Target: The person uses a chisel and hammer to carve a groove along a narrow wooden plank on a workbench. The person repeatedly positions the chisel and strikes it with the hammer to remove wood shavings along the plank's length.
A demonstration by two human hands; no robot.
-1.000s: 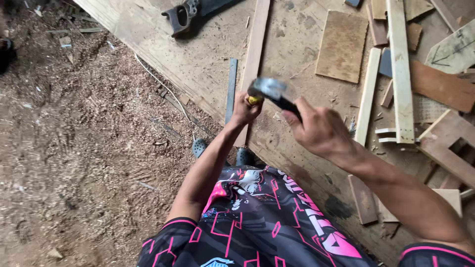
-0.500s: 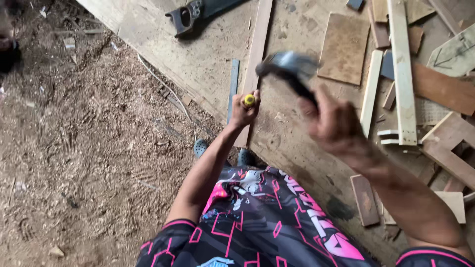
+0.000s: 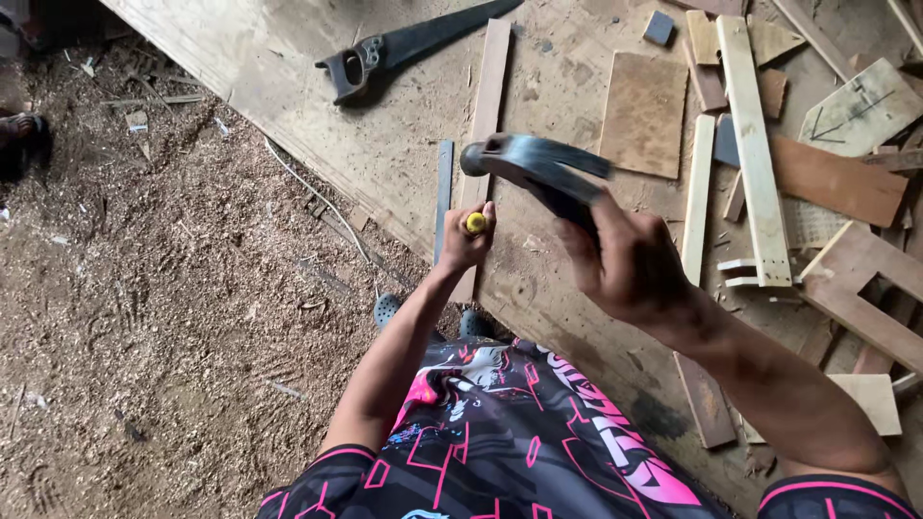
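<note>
Your right hand (image 3: 630, 264) is wrapped tight around the dark handle of a claw hammer (image 3: 534, 168), its steel head raised above the work and blurred. Your left hand (image 3: 466, 240) is curled into a fist around a yellow-capped tool (image 3: 475, 223), probably a chisel or punch, though your fingers hide its shaft. That tool stands upright on a long narrow wooden strip (image 3: 487, 106) lying on the plywood sheet (image 3: 385, 144), with a thin grey metal bar (image 3: 442, 197) just beside it to the left. A handsaw (image 3: 404, 43) lies further up the sheet, and offcuts of board and slat (image 3: 755, 144) are scattered to your right.
</note>
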